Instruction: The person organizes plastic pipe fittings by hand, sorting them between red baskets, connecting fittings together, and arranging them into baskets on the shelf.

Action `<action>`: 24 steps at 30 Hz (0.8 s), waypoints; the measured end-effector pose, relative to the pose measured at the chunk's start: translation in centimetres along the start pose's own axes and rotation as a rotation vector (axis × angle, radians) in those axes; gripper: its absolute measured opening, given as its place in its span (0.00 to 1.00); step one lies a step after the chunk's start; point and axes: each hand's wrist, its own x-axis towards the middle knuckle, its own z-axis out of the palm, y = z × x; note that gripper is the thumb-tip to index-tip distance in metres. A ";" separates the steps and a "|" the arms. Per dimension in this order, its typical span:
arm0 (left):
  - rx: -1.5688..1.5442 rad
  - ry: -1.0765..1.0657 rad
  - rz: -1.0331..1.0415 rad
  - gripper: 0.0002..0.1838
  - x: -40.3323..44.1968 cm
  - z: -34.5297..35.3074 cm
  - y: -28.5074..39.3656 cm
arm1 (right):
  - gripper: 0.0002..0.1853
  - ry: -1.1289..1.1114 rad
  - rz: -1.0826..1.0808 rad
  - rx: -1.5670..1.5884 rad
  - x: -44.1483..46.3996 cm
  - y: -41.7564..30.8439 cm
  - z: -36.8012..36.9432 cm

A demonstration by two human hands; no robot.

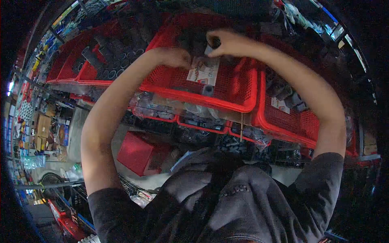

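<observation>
My right hand (227, 43) is curled around a grey pipe fitting (209, 50), over the back part of a red plastic basket (239, 106). To its left, my left hand (175, 57) hangs over the same basket, its fingers bent in. What they hold, if anything, is hard to make out in the blur. Between and just below the hands lies a white printed card (204, 72) inside the basket. Near the basket's front wall stands a small grey fitting (208, 90). Darker fittings at the back of the basket are mostly in shadow.
On the left, another red basket (95, 82) holds many grey pipe fittings (107, 56). A red basket (279, 128) on the right has fittings and a card. Lower bins (202, 126) sit underneath, and a red box (135, 153) is on the floor.
</observation>
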 end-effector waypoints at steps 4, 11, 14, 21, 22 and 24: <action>0.116 -0.115 -0.106 0.20 -2.6 0.3 0.0 | 0.33 0.122 -0.097 0.005 3.2 0.6 1.6; 0.316 -0.076 -0.234 0.20 -6.2 0.3 3.1 | 0.27 -0.033 -0.173 -0.034 6.4 -1.0 3.5; 0.159 0.237 -0.094 0.21 -7.1 -0.6 3.0 | 0.26 0.064 -0.106 0.133 6.6 -1.8 2.2; -1.226 0.770 0.035 0.20 -6.4 -3.6 2.3 | 0.25 0.462 -0.009 0.624 2.8 -4.7 -2.1; -1.383 0.715 0.183 0.21 -5.9 -4.1 1.8 | 0.25 0.465 0.001 0.623 2.9 -3.7 -1.7; -1.492 0.715 0.165 0.19 -4.9 -4.7 1.6 | 0.23 0.552 0.020 1.032 3.5 -1.1 -0.8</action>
